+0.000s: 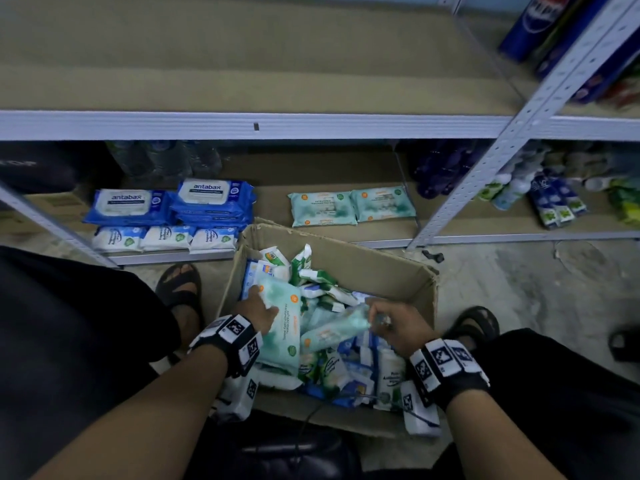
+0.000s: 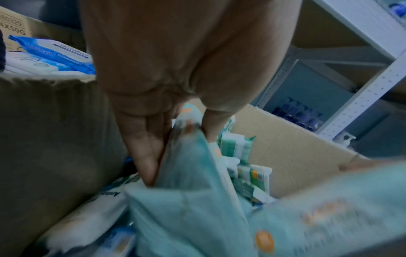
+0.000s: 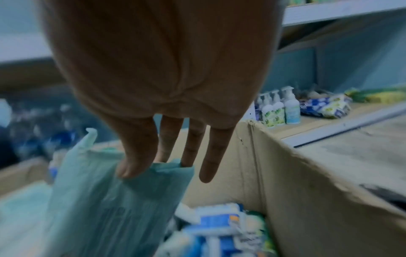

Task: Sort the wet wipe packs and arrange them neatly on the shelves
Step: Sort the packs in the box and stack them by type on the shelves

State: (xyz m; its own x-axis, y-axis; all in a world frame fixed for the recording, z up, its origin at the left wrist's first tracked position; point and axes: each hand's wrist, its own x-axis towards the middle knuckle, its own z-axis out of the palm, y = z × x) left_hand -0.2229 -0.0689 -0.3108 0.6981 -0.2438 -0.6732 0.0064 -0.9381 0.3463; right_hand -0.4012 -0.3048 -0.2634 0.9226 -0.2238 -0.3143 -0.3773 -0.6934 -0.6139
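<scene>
An open cardboard box (image 1: 349, 268) stands on the floor between the person's sandalled feet, heaped with mixed wet wipe packs in white, blue and green. The left hand (image 1: 258, 311) reaches into the box and grips a large mint-green wipe pack (image 1: 282, 327) at its upper left corner; in the left wrist view the thumb (image 2: 216, 121) and fingers (image 2: 142, 153) pinch the pack's edge between them. The right hand (image 1: 391, 323) holds a second mint-green pack (image 1: 332, 332) by its end seam, the pack tilted over the heap and just beside the first; in the right wrist view the thumb presses the seam against the middle fingers while the little finger (image 3: 213, 156) hangs straight and free. Both wrist views are blurred, so print on the packs cannot be read there.

On the bottom shelf (image 1: 346, 202) behind the box lie two stacks of blue antabax packs (image 1: 173, 202), a front row of three white packs (image 1: 166, 239), and, well apart to the right, two mint-green packs side by side (image 1: 351, 206). Dark bottles behind them are probably water, too dim to tell. Pump bottles (image 3: 279, 107) stand in the next bay, partly hidden by the steel upright (image 1: 485, 157).
</scene>
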